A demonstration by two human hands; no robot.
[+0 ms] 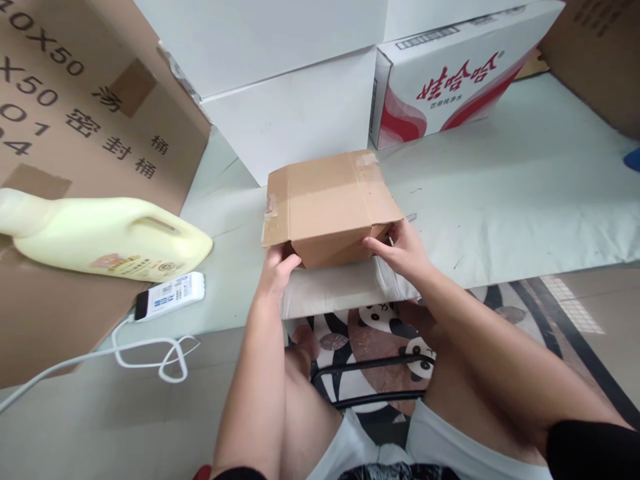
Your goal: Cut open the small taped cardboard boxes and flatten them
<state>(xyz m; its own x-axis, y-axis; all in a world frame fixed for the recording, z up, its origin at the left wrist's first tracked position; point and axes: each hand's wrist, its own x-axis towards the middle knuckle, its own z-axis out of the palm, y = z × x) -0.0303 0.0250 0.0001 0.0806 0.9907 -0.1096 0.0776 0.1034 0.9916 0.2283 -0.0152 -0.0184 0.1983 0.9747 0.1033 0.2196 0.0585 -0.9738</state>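
A small brown cardboard box (327, 200) lies on the white-covered table (500, 200), close to its near edge. Old tape shows on the box's top. My left hand (277, 267) grips the box's near left corner, fingers tucked under the flap. My right hand (403, 250) holds the near right corner, thumb and fingers pressed on the front side. Both forearms reach up from my lap. What is inside the box is hidden.
A pale yellow jug (107, 237) lies on its side at the left, on flattened brown cardboard (75, 100). A power bank (170, 295) with a white cable (150, 350) rests beside it. White boxes (280, 87) and a red-printed carton (450, 73) stand behind.
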